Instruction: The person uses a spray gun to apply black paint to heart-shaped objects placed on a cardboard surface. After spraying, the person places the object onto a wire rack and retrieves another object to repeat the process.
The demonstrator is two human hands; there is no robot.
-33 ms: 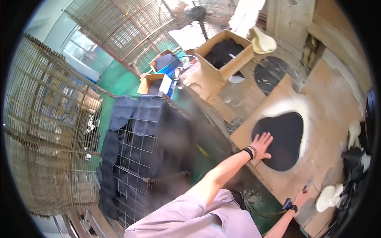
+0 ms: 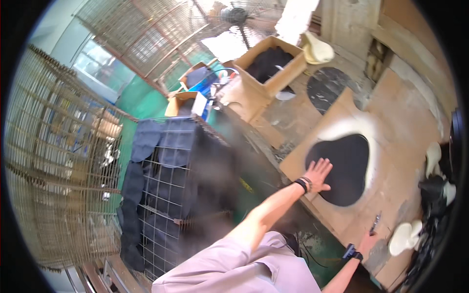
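Note:
A black, smooth-edged flat piece (image 2: 349, 166), rounded and pinched in on one side, lies on a brown board (image 2: 398, 146) with a white powdery halo around it. My left hand (image 2: 318, 175) rests with fingers spread at the piece's near-left edge, dark bands around the wrist. Lower right, my right hand (image 2: 369, 240) is closed around a slim metal tool (image 2: 375, 223) whose exact kind I cannot make out. That tool points away from me over the board. A dark device is strapped to my right wrist.
Cream saddle-shaped pads (image 2: 401, 239) lie right of my right hand, near a black bundle (image 2: 432, 195). A carton (image 2: 281, 80) of black pieces stands at the back. On my left, a wire rack (image 2: 171, 195) holds dark sheets; a fan (image 2: 234, 17) stands far off.
The whole view has shifted slightly. More of the metal tool shows above my right hand. My left hand stays at the black piece's edge.

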